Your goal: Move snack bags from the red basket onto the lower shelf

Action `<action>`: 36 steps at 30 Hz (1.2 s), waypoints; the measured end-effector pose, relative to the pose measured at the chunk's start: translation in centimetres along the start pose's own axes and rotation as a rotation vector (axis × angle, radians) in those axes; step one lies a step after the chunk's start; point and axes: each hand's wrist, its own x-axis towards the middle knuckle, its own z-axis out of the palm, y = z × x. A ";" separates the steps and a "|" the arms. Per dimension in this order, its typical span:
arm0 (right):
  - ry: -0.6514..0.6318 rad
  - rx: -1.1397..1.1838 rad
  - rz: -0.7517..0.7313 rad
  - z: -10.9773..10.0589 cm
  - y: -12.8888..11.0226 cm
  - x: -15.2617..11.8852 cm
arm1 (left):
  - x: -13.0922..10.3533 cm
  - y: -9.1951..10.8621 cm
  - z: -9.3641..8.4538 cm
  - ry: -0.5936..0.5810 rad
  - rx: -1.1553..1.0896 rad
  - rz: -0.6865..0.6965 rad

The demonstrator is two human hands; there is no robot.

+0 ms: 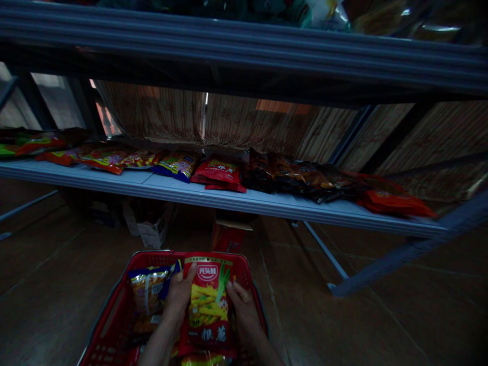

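A red snack bag [208, 305] with yellow sticks and a green onion printed on its front is held upright between my two hands. My left hand [181, 292] grips its left edge, thumb on the front. On the opposite edge, my right hand [244, 307] pinches the bag with its fingers behind it. Below and around them is a red plastic shopping basket [110, 310]. Inside it, left of my left hand, lies a blue and clear snack bag [147, 292]. Other packets lie lower in the basket, partly hidden by my arms.
A metal shelf [179, 189] crosses ahead, bearing a row of snack bags, among them a red bag [221, 170] and a blue-yellow bag [177, 165]. An upper shelf beam [244, 51] hangs above. Cardboard boxes [152, 229] stand on the floor beneath; a slanted post [412, 249] is at right.
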 end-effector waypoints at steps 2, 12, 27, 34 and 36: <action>0.039 -0.001 -0.022 0.1 -0.2 0.2 | 0.0 -0.2 0.2 -0.058 0.053 0.039; 0.249 -0.274 -0.156 0.5 -1.5 1.0 | 0.2 -1.5 0.9 0.107 0.534 0.370; 0.130 -0.019 -0.014 -1.1 -2.3 1.1 | -0.7 -0.6 0.3 -0.321 -0.055 -0.033; -0.074 -0.062 0.132 -1.5 -2.2 -0.3 | 0.8 -1.2 -0.5 0.081 0.258 0.232; -0.134 -0.075 0.132 -1.4 -1.7 -0.5 | 0.8 -1.3 -0.5 0.134 0.366 0.308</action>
